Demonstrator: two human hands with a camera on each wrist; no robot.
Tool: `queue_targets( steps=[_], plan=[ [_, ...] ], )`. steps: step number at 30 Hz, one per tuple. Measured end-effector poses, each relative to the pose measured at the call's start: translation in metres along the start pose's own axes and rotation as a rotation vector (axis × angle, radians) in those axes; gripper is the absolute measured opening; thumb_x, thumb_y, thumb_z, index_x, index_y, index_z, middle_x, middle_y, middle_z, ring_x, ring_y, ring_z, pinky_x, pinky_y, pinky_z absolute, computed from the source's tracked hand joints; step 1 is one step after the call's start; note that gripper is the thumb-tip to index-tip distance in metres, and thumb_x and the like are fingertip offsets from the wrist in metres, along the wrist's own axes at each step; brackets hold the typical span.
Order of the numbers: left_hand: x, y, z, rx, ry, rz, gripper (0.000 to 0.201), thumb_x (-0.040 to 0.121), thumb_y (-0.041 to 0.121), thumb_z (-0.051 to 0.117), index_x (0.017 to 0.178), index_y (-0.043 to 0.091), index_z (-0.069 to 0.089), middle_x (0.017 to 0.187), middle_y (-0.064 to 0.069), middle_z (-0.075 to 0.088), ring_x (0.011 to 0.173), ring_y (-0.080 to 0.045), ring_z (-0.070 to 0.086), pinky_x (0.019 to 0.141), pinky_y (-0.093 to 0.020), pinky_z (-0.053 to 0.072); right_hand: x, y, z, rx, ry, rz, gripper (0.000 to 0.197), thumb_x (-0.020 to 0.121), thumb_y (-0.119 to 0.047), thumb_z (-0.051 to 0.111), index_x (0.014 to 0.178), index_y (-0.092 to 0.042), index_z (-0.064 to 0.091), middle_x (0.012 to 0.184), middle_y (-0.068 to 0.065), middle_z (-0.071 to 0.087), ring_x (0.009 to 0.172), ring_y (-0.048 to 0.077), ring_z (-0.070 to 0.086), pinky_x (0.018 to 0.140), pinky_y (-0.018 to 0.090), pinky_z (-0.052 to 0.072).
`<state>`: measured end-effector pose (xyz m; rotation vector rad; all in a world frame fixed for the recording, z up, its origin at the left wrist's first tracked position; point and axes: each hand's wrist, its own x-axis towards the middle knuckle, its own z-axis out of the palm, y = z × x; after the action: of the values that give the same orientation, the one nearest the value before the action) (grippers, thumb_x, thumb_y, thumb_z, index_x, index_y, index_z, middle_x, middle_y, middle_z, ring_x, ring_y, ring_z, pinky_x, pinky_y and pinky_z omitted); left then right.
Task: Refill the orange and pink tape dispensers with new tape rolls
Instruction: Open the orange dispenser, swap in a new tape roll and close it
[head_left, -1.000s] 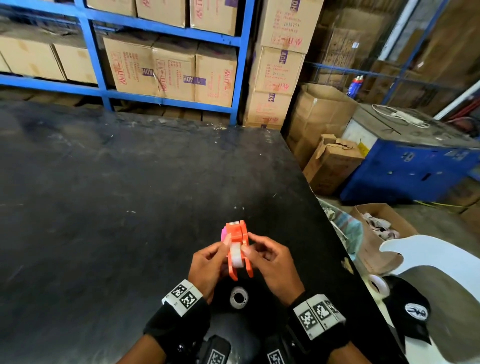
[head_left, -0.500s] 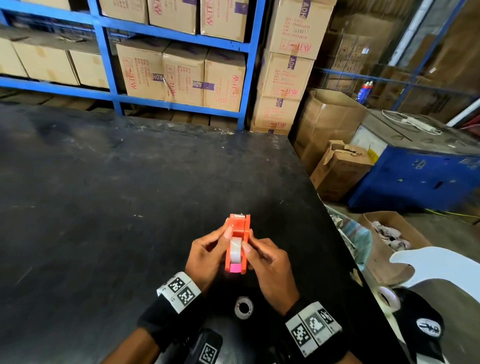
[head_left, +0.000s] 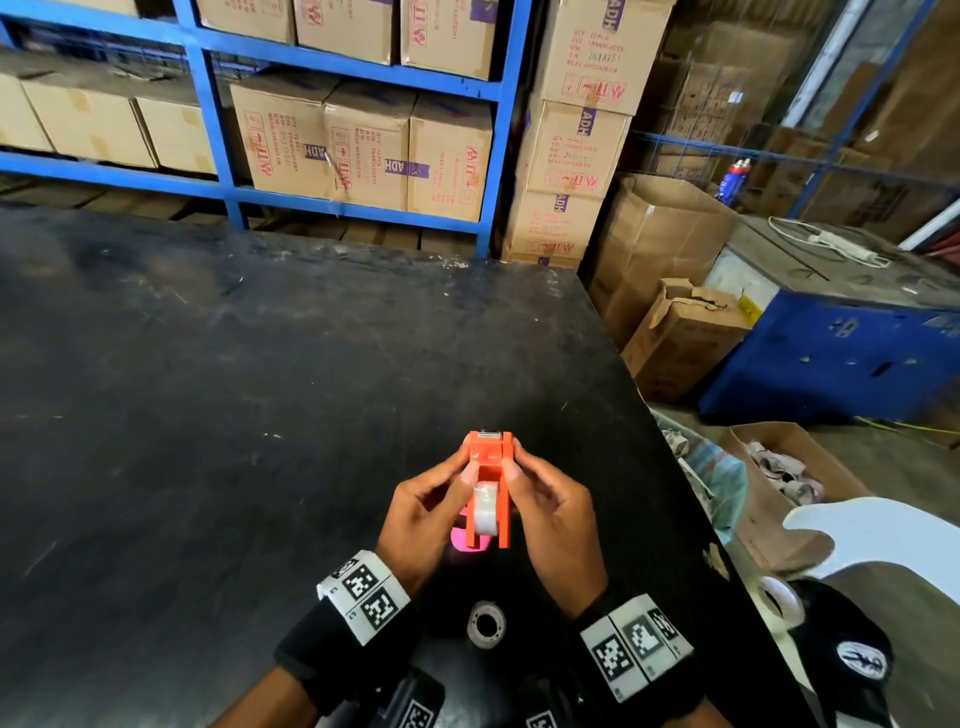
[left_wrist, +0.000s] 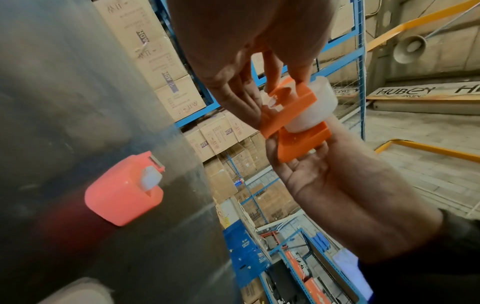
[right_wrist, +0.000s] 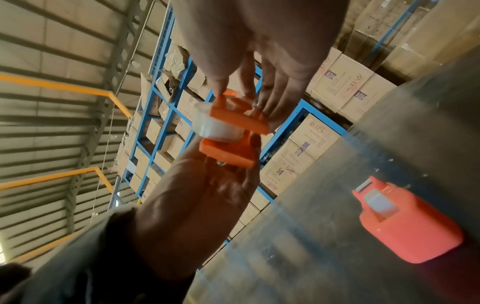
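Note:
I hold the orange tape dispenser (head_left: 488, 488) just above the black table (head_left: 260, 415), its cutter end pointing away. A white tape roll (head_left: 487, 512) sits between its side walls. My left hand (head_left: 426, 509) pinches its left side and my right hand (head_left: 556, 514) its right side, thumbs near the front. The wrist views show the orange dispenser (left_wrist: 293, 121) (right_wrist: 233, 131) pinched from both sides. The pink dispenser (left_wrist: 122, 191) (right_wrist: 405, 224) lies on the table beneath, mostly hidden in the head view (head_left: 470, 540).
A small tape ring (head_left: 485, 623) lies on the table between my wrists. The table's right edge (head_left: 675, 457) runs close to my right hand. Beyond it are another tape roll (head_left: 779, 603), a black cap (head_left: 852, 660) and open cardboard boxes (head_left: 779, 467). Blue shelving (head_left: 363, 208) stands behind.
The orange dispenser has been turned from tilted to lying flatter, cutter end away from me. Both thumbs have slid toward its front end. The pink dispenser now shows beneath it.

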<state>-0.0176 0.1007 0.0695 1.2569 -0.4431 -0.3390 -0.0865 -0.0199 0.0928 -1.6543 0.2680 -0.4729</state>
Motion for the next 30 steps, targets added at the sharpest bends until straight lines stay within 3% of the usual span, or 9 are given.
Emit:
queue_targets(
  steps=[4,9,12,15,18,20,24,27,30],
  plan=[
    [-0.002,-0.001,-0.002,0.004,0.01,0.015,0.032,0.089,0.015,0.053,0.119,0.013,0.062,0.113,-0.018,0.069,0.103,-0.023,0.067,0.089,-0.031,0.055,-0.001,-0.003,0.001,-0.009,0.047,-0.032,0.024,0.09,-0.015,0.057,0.09,-0.035,0.07,0.085,-0.008,0.076,0.087,0.008,0.072,0.074,0.023,0.059],
    [0.001,0.006,0.006,-0.018,-0.003,0.002,0.032,0.089,0.017,0.051,0.119,0.01,0.062,0.108,-0.006,0.073,0.101,-0.019,0.069,0.086,-0.026,0.057,0.0,0.005,0.012,-0.067,0.1,0.023,0.028,0.095,-0.037,0.048,0.095,-0.023,0.072,0.084,0.009,0.074,0.08,0.022,0.073,0.076,0.05,0.06],
    [0.004,0.007,0.011,0.003,-0.011,-0.018,0.029,0.092,0.014,0.049,0.117,0.015,0.063,0.104,-0.005,0.075,0.096,-0.018,0.071,0.079,-0.023,0.058,0.003,0.013,0.012,-0.101,0.113,0.048,0.032,0.096,-0.041,0.044,0.095,-0.022,0.071,0.085,0.007,0.074,0.081,0.019,0.073,0.077,0.047,0.06],
    [0.008,0.001,0.011,0.048,0.008,-0.044,0.03,0.091,0.016,0.051,0.119,0.015,0.062,0.105,-0.003,0.073,0.094,-0.014,0.071,0.076,-0.022,0.058,0.008,0.018,0.001,-0.165,0.03,0.072,0.029,0.096,-0.038,0.045,0.113,-0.027,0.065,0.1,0.001,0.072,0.093,0.014,0.07,0.084,0.039,0.059],
    [0.014,-0.012,0.009,0.081,0.073,-0.097,0.029,0.089,0.017,0.055,0.117,0.013,0.062,0.102,-0.009,0.073,0.09,-0.02,0.072,0.074,-0.031,0.061,0.01,0.02,-0.014,-0.219,0.052,0.118,0.031,0.092,-0.032,0.053,0.122,-0.027,0.059,0.111,-0.004,0.065,0.099,0.008,0.065,0.088,0.028,0.055],
    [0.017,-0.022,0.01,0.088,0.089,-0.134,0.028,0.088,0.018,0.057,0.116,0.012,0.062,0.101,-0.015,0.073,0.088,-0.025,0.072,0.075,-0.04,0.06,0.007,0.02,-0.02,-0.203,-0.027,0.104,0.03,0.088,-0.029,0.061,0.118,-0.031,0.062,0.109,-0.003,0.066,0.097,0.009,0.066,0.086,0.027,0.055],
    [0.021,-0.037,0.017,0.144,0.063,-0.161,0.027,0.086,0.02,0.061,0.112,0.015,0.065,0.096,-0.009,0.075,0.085,-0.019,0.073,0.074,-0.036,0.058,0.004,0.025,-0.031,-0.292,-0.117,0.124,0.034,0.08,-0.026,0.071,0.112,-0.036,0.065,0.105,-0.001,0.063,0.091,0.01,0.067,0.082,0.021,0.055],
    [0.022,-0.047,0.019,0.186,0.055,-0.159,0.021,0.085,0.025,0.063,0.104,0.028,0.069,0.093,-0.009,0.076,0.085,-0.022,0.073,0.08,-0.042,0.058,0.006,0.026,-0.039,-0.33,-0.143,0.123,0.033,0.078,-0.022,0.074,0.109,-0.031,0.067,0.106,0.004,0.058,0.087,0.007,0.064,0.078,0.018,0.051],
    [0.022,-0.049,0.024,0.201,0.048,-0.175,0.023,0.082,0.031,0.066,0.105,0.028,0.068,0.092,-0.011,0.075,0.084,-0.024,0.073,0.08,-0.046,0.059,0.01,0.024,-0.046,-0.351,-0.169,0.099,0.026,0.077,-0.015,0.074,0.101,-0.022,0.071,0.105,0.007,0.056,0.085,0.009,0.06,0.078,0.02,0.051]
  ],
)
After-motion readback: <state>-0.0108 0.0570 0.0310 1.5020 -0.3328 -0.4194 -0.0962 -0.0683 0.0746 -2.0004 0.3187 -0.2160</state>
